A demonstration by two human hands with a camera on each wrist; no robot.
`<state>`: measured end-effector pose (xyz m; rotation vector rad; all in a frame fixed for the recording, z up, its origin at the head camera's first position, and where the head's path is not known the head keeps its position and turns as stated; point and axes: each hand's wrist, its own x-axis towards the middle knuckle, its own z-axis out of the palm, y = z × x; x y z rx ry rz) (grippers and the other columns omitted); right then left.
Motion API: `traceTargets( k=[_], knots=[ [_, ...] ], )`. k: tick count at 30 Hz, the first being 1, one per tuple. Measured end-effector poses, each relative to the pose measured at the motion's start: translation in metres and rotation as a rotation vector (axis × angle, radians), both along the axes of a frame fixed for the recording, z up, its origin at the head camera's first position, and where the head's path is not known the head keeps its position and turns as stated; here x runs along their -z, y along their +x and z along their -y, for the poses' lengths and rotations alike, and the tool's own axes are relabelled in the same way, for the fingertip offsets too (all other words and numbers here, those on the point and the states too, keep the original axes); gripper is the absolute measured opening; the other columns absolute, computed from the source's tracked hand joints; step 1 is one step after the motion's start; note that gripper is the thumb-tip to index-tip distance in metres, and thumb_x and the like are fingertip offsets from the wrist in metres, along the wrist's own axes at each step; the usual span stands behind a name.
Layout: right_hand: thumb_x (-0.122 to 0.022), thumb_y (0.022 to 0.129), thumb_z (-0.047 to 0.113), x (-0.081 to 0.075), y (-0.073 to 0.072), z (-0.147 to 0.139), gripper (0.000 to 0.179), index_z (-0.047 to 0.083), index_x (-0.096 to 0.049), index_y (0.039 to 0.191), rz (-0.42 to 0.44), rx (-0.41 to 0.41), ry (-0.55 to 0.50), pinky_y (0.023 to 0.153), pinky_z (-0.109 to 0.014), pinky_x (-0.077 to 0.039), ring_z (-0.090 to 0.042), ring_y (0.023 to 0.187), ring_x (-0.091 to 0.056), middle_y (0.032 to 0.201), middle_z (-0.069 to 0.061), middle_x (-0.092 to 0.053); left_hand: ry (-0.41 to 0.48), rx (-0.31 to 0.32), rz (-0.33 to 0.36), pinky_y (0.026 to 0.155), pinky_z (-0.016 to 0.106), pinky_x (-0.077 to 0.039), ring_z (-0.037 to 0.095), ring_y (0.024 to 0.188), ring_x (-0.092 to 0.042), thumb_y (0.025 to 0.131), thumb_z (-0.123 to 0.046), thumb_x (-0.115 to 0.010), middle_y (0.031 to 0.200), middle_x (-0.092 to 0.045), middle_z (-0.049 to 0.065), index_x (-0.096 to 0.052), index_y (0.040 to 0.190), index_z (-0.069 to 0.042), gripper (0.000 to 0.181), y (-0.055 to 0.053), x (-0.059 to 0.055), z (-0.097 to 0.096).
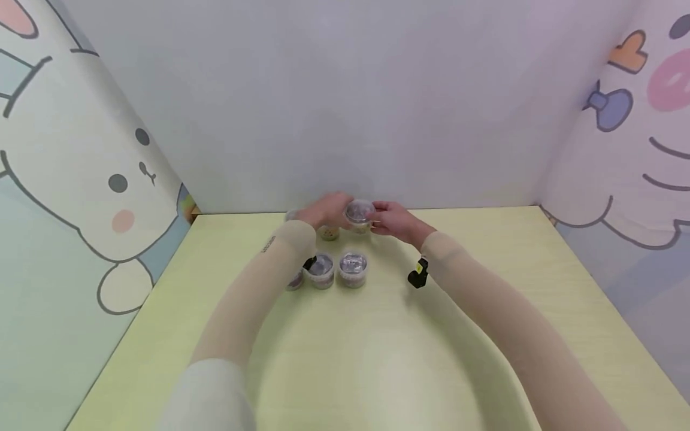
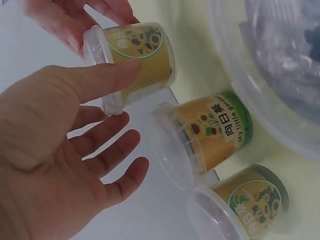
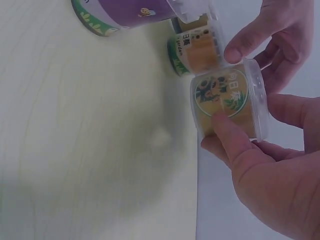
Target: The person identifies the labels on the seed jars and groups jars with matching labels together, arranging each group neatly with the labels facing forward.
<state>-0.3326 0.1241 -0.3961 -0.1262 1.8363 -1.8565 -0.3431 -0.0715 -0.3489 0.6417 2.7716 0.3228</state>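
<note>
My right hand point(image 1: 399, 222) grips a small lidded plastic cup point(image 3: 222, 97) with a yellow sunflower label, its fingers on the side and thumb at the clear lid. My left hand point(image 2: 65, 145) is on the other side of this cup, its thumb lying across the label in the left wrist view and its other fingers loosely bent below the lid. Beside the held cup are an orange-labelled sunflower cup point(image 2: 210, 132) and another yellow-labelled cup point(image 2: 255, 200), both with clear lids. In the head view, the left hand partly hides this back row.
Nearer to me on the pale yellow table point(image 1: 377, 359) stand more lidded cups, including a middle cup point(image 1: 321, 272) and a right-hand cup point(image 1: 353, 270); the left one is partly behind my sleeve. A purple-labelled cup point(image 3: 135, 11) shows up close. The white wall point(image 1: 356, 108) rises behind the table's far edge.
</note>
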Motion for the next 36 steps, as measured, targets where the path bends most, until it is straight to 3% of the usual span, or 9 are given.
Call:
traceTargets(
  k=[8,18,29,33,36],
  knots=[
    [-0.051,0.106,0.007,0.012,-0.006,0.004,0.062,-0.004,-0.020,0.158,0.016,0.032,-0.010,0.113,-0.046,-0.038,-0.037,0.142,-0.039,0.156,-0.024,-0.035,-0.108,-0.012,-0.048,0.108,0.044,-0.042,0.029,0.123,-0.055,0.085,-0.018,-0.083,0.133,-0.061,0.012,-0.056,0.137,-0.005,0.060,-0.005,0.009,-0.004],
    [-0.051,0.106,0.009,0.022,-0.007,0.006,0.066,0.001,-0.017,0.161,0.027,0.035,0.006,0.114,-0.047,-0.038,-0.039,0.141,-0.040,0.157,-0.024,-0.034,-0.115,-0.039,-0.030,0.105,0.045,-0.045,0.032,0.120,-0.056,0.090,-0.020,-0.079,0.129,-0.062,0.013,-0.058,0.133,-0.006,0.051,-0.002,0.019,-0.003],
    [-0.057,0.102,0.009,0.021,-0.007,0.006,0.075,0.000,-0.013,0.161,-0.150,-0.076,0.180,0.109,-0.048,-0.043,-0.036,0.140,-0.042,0.163,-0.022,-0.025,-0.112,-0.068,-0.006,0.110,0.053,-0.038,0.036,0.128,-0.050,0.092,-0.025,-0.076,0.138,-0.056,0.016,-0.051,0.141,-0.005,0.059,0.000,0.016,-0.002],
    [-0.057,0.103,0.014,0.022,-0.009,0.007,0.073,0.001,-0.014,0.161,-0.196,-0.095,0.280,0.107,-0.047,-0.045,-0.035,0.139,-0.043,0.162,-0.022,-0.027,-0.130,-0.072,0.000,0.112,0.053,-0.034,0.036,0.133,-0.046,0.093,-0.026,-0.075,0.143,-0.053,0.016,-0.048,0.145,-0.006,0.062,-0.001,0.019,-0.003],
    [-0.058,0.103,0.016,0.021,-0.008,0.005,0.073,0.001,-0.017,0.161,-0.276,-0.126,0.387,0.106,-0.046,-0.046,-0.035,0.139,-0.044,0.160,-0.023,-0.032,-0.148,-0.063,-0.006,0.116,0.053,-0.029,0.037,0.140,-0.039,0.095,-0.027,-0.072,0.151,-0.046,0.018,-0.041,0.152,-0.005,0.069,-0.001,0.020,-0.003]
  ],
)
